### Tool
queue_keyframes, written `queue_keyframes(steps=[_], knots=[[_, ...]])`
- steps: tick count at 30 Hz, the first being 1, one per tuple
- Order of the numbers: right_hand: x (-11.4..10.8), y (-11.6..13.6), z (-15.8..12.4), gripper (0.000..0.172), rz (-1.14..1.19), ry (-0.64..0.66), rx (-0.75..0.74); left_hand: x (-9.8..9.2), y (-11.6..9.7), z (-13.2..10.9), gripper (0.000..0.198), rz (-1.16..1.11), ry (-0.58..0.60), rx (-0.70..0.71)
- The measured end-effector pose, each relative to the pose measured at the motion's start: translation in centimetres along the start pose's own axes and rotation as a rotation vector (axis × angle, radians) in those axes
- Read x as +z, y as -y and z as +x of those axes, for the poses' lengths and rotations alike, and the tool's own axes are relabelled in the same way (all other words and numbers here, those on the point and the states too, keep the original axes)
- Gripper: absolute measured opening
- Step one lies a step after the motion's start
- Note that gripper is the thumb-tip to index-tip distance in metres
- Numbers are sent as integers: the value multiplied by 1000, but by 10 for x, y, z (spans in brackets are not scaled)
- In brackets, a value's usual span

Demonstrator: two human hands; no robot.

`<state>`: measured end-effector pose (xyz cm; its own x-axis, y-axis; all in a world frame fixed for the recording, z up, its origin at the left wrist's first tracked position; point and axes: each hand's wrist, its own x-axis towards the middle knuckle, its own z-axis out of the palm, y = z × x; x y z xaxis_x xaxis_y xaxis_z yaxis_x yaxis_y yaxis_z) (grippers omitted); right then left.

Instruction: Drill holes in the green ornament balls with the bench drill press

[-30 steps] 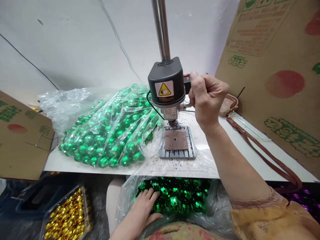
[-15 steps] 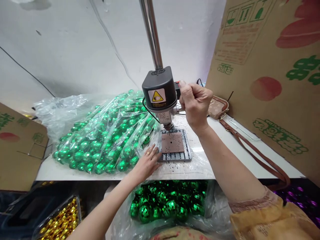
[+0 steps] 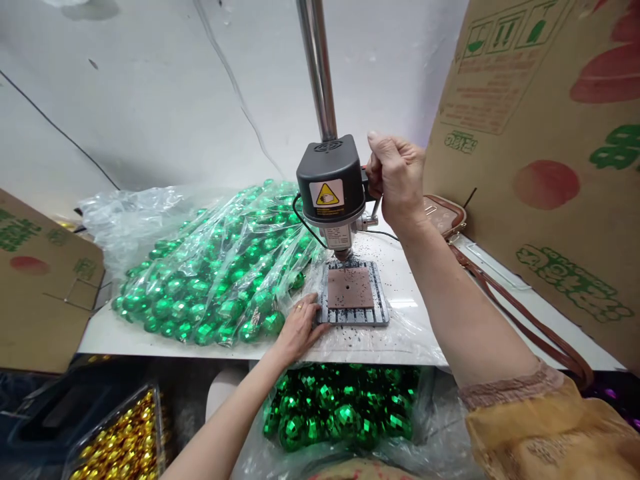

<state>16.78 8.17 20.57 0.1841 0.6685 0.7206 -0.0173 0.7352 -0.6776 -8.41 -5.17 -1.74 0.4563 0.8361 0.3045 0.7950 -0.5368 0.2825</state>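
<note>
A small bench drill (image 3: 331, 187) with a black motor head stands on a white table (image 3: 470, 300). Under its bit lies a brown square pad on a ribbed metal base (image 3: 354, 293). My right hand (image 3: 396, 175) is closed round the drill's feed lever beside the head. My left hand (image 3: 299, 328) lies flat at the base's left front corner, fingers spread, a ring on one finger. It touches the clear plastic of a bag of green faceted baubles (image 3: 215, 267). Black swarf is scattered around the base.
A second bag of green baubles (image 3: 340, 410) sits below the table edge, in front of me. A tray of gold baubles (image 3: 117, 443) lies lower left. Cardboard sheets stand at the right (image 3: 545, 160) and left (image 3: 40, 280). A brown strapped purse (image 3: 445, 213) lies behind my right arm.
My left hand came up from the lower bag of baubles onto the table beside the drill base. My right hand rose a little on the lever.
</note>
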Motion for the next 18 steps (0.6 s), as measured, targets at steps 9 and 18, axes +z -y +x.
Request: queue_keyframes(steps=[9, 18], knots=[[2, -4, 5, 51, 67, -11, -33, 1, -1, -1, 32, -49, -50, -25], [-67, -25, -79, 24, -686, 41, -318, 5, 1, -3, 27, -56, -44, -55]])
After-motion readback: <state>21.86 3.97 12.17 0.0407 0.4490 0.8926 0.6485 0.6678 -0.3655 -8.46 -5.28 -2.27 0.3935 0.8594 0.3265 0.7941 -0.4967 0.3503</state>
